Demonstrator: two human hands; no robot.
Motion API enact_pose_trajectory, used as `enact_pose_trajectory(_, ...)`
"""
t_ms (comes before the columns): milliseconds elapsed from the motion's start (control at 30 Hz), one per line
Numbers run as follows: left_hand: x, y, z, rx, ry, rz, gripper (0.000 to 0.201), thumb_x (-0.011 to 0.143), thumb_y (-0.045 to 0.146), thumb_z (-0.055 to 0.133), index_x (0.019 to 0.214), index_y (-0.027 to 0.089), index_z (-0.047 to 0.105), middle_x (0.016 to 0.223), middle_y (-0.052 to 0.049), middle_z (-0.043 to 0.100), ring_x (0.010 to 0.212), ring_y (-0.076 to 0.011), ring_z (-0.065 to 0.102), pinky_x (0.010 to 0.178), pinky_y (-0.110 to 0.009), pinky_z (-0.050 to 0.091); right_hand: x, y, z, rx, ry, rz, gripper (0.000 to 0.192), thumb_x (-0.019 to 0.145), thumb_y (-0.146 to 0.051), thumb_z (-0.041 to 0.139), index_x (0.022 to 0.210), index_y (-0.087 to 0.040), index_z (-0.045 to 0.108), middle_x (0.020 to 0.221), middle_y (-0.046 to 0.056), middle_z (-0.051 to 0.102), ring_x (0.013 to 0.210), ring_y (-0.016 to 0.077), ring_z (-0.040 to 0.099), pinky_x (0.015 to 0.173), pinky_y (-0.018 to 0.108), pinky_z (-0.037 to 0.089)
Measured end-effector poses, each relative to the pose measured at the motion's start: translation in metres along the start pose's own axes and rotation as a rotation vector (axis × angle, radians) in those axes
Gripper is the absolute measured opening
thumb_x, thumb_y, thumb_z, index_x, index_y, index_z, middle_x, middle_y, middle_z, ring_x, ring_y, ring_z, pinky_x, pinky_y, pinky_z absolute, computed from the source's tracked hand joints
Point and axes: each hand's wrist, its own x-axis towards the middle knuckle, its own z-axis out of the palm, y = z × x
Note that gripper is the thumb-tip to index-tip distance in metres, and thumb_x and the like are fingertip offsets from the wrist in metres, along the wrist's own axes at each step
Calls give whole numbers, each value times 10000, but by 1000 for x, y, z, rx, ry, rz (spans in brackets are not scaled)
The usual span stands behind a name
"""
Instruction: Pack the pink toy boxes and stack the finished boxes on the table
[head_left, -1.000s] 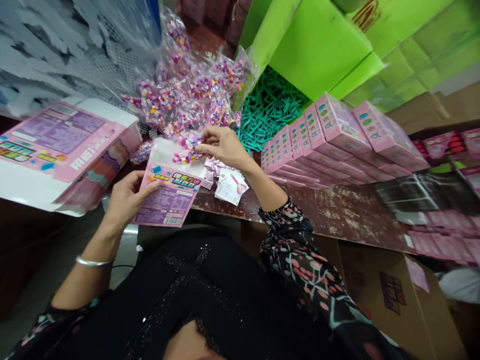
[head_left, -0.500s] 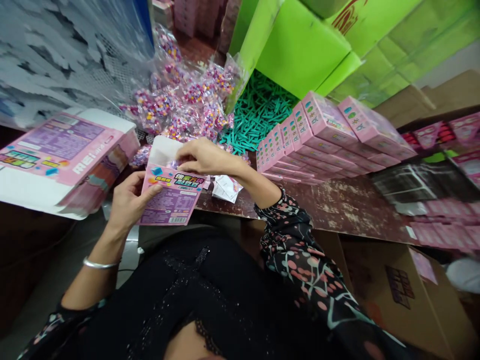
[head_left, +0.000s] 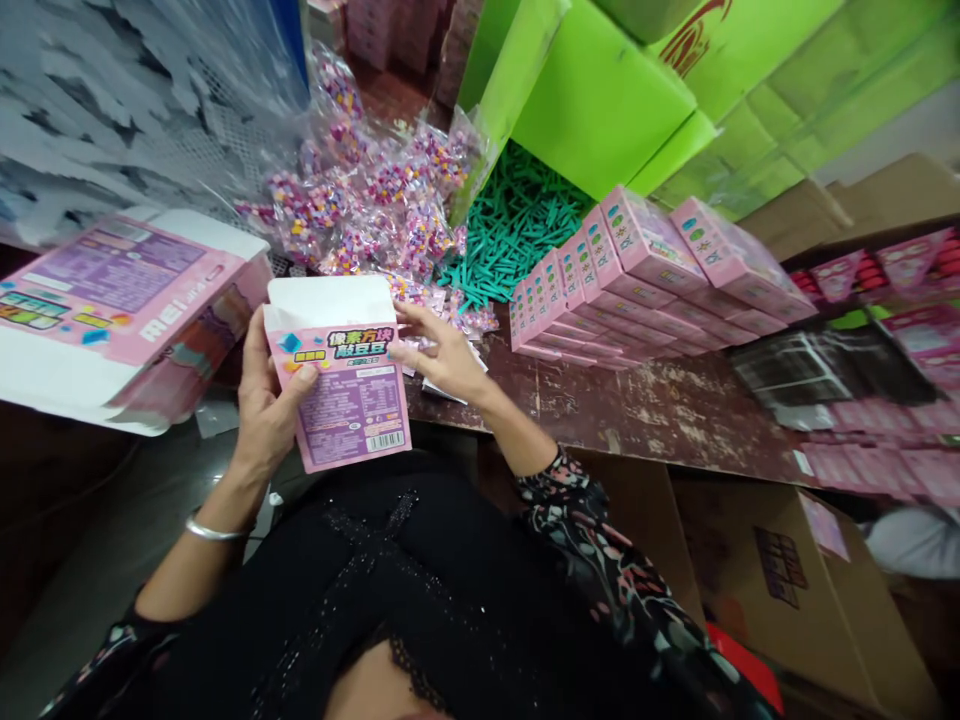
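My left hand [head_left: 268, 400] grips a small pink and purple cardboard box [head_left: 352, 405] by its left side, thumb across the printed face. The white top flap [head_left: 330, 292] of this box stands up. At the box's right edge is my right hand [head_left: 442, 355], its thumb over the printed face and its fingers bent against the side by the flap. What lies inside the box is hidden. Just behind it are clear bags of colourful beads [head_left: 375, 200] in a heap. White paper leaflets [head_left: 454, 385] lie partly under my right hand.
A larger pink carton [head_left: 135, 310] with open white flaps sits at left. Teal sticks [head_left: 510, 235] are piled beside a green box [head_left: 600, 90]. Pink boxes [head_left: 622, 260] stand in rows on the worn brown table [head_left: 637, 405]. A brown carton [head_left: 787, 580] is below at right.
My right hand has come out of the box's top and moved to its right edge. The box has turned more upright and shifted slightly right and toward me, its flap raised.
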Motion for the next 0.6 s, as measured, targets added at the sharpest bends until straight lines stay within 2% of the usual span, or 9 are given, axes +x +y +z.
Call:
enact_pose_trajectory(33,-4,-3,1,4,-1,-17,1069,871,670,1072,1794,393,611,1847,-104,649,1636,-394,689,1273,-458,660,-10,16,12,88,25,51,816,987,-763,899,1630,-291,726,1583,146,799,1351,317,794,999,418,729)
enact_pose_trajectory(100,-10,-8,3,32,-15,-61,908,864,640,1057,1650,350,708,1628,-105,782,1380,-342,794,1113,-407,694,-28,41,33,182,99,100,749,987,-725,900,1574,-296,722,1496,131,832,1273,302,817,1000,416,723)
enact_pose_trajectory(167,-15,-12,5,114,-18,-86,597,940,663,968,1368,282,804,1242,-81,835,1033,-271,776,891,-354,657,-40,54,47,136,171,88,506,1049,-683,808,1352,-280,765,1308,102,849,1160,278,800,1027,426,697)
enact_pose_trajectory(233,-15,-15,9,204,-2,-69,454,1029,686,863,1078,240,795,1054,-72,766,940,-250,710,846,-359,608,-46,57,54,17,233,51,387,1107,-654,682,1053,-272,718,1104,80,797,1078,269,745,1064,446,656)
enact_pose_trajectory(267,-14,-16,11,228,12,-48,465,1047,691,842,988,235,769,1054,-82,751,975,-255,706,882,-374,605,-48,56,55,-31,263,37,419,1115,-659,645,945,-276,657,1040,76,756,1060,272,716,1074,456,637)
enact_pose_trajectory(333,-10,-17,17,231,41,-9,491,1021,704,876,951,244,719,1117,-101,746,1060,-262,711,954,-400,605,-47,56,58,-42,331,43,496,1092,-720,655,869,-287,561,1040,77,711,1064,274,679,1052,457,620)
enact_pose_trajectory(467,0,-15,22,151,93,45,677,868,780,1014,1053,291,584,1019,-43,692,911,-213,689,832,-376,584,-41,59,64,175,426,122,658,943,-887,805,997,-315,485,1141,66,684,1063,247,668,976,412,636)
enact_pose_trajectory(533,4,-9,19,138,29,49,679,924,856,947,1024,283,596,962,-44,709,857,-202,685,783,-374,555,-37,62,62,238,373,105,741,886,-947,834,985,-319,452,1021,27,632,991,230,644,1013,420,644)
enact_pose_trajectory(600,9,0,12,175,-79,29,655,996,873,875,932,262,651,888,-57,725,788,-191,649,730,-373,505,-34,61,55,261,258,59,787,858,-977,860,893,-309,444,893,-13,557,902,211,595,1035,432,645)
